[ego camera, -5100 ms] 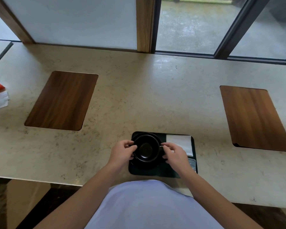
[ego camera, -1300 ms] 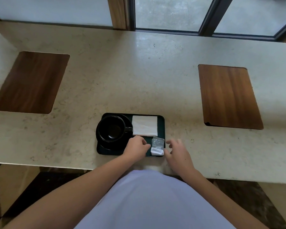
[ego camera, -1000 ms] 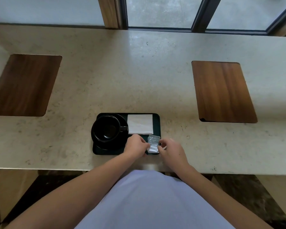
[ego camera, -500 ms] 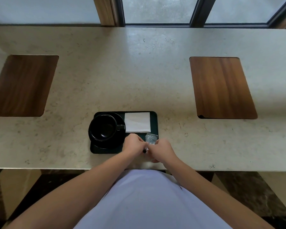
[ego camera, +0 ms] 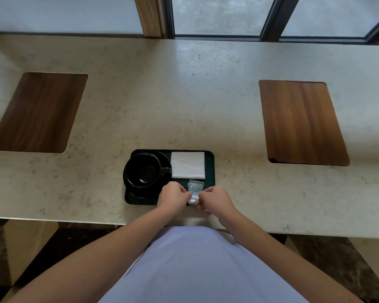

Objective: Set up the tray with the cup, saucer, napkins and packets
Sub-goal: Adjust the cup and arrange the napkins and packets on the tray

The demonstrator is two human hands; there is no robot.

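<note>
While both hands, left hand [ego camera: 173, 196] and right hand [ego camera: 214, 199], pinch the packets [ego camera: 195, 190] at the tray's [ego camera: 210, 171] five o'clock corner, apparently squaring them, the napkins [ego camera: 187, 165] lie at one o'clock, with cup [ego camera: 143, 172] on saucer [ego camera: 136, 194] at nine.

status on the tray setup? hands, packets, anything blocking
Left hand and right hand both pinching the packets at the tray's near right corner. Cup on saucer, napkin already placed. Nothing blocking.
</note>
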